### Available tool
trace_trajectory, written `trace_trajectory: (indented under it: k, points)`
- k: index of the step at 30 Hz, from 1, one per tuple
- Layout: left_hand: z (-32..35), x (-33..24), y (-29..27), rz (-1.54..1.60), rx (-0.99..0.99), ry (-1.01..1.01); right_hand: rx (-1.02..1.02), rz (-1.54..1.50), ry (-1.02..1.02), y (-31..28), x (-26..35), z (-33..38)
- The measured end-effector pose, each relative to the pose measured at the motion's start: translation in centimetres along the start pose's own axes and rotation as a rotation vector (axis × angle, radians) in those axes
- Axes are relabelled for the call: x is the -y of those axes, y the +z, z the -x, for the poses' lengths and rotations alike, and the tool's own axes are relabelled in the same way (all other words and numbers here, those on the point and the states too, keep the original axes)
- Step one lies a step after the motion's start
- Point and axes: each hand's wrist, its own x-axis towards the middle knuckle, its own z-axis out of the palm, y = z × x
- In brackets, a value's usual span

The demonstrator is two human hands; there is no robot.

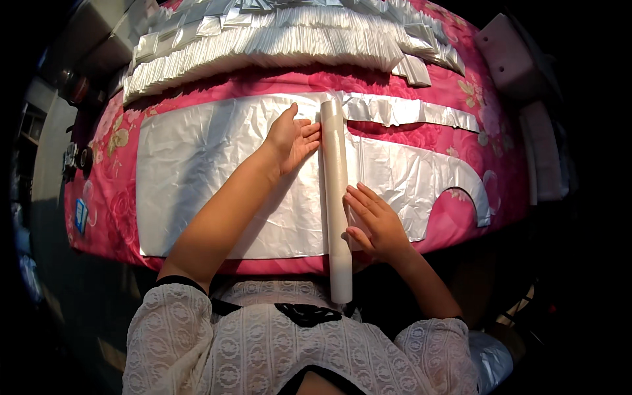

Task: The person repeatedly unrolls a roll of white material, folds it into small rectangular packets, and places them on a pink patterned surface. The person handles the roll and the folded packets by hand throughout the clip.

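A long pale cylindrical roll point(336, 178) lies front to back across a flat white plastic bag point(178, 171), its near end reaching past the table edge toward my body. The bag has a curved cut-out at its right end, and its far strap lies apart from the rest. On the roll's left side, close to its far end, my left hand point(289, 139) is open with fingers stretched toward it. My right hand point(376, 220) lies along the right side of the roll, fingers straight and fingertips at its surface. Neither hand is wrapped around anything.
Rows of folded white plastic bags point(283, 51) line the far side of the table, above the pink floral tablecloth point(105, 217). A small blue item point(81, 214) sits at the left edge. A pale box-like object point(505, 56) stands at the far right.
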Motion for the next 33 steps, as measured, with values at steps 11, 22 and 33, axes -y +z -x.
trace_trajectory:
  k: [11,22,33]
  points:
    - [7.8,-7.1,-7.7,-0.395,-0.097,0.586,0.267,0.131,-0.327,5.4,5.3,-7.4]
    - [24.9,-3.8,-23.2,-0.526,-0.468,0.543,0.236,-0.308,-0.565,8.0,13.5,-16.6]
    - [29.0,1.5,-25.2,-0.615,-0.512,0.721,0.211,0.094,-0.795,15.3,13.5,-24.4]
